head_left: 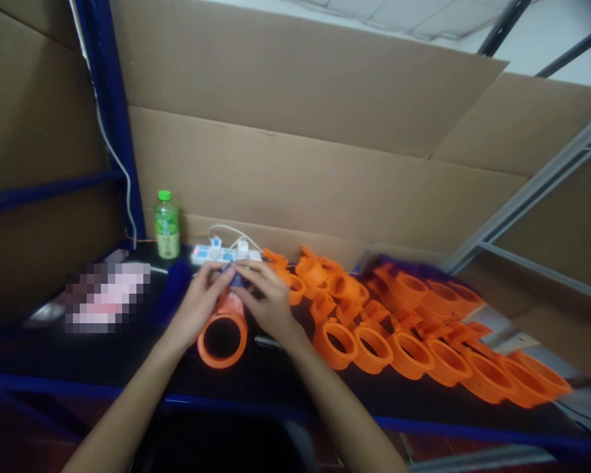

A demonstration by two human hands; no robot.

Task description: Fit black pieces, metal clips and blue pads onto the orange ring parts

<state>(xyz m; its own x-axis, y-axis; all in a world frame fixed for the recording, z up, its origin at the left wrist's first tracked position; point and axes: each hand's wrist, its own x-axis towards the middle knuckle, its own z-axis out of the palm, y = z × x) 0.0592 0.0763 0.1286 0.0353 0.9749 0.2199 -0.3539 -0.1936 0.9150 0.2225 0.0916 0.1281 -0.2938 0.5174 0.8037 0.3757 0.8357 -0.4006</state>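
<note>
One orange ring-shaped part (241, 338) lies on the dark tabletop in front of me, its round opening facing me and its stem pointing away. Over the far end of that stem, the fingertips of both hands come together around a small blue piece (237, 278). My left hand (203, 295) is closed on it from the left, and my right hand (270, 299) from the right. The fingers cover much of the blue piece, so its exact kind is unclear. A slim metallic tool (266, 342) lies beside my right wrist.
Rows of similar orange ring parts (412, 358) fill the right side of the dark table (285, 387). Behind my hands is a white power strip (201, 254) with plugs. A green-capped bottle (167, 226) stands at the back left. Cardboard (300, 177) walls the back.
</note>
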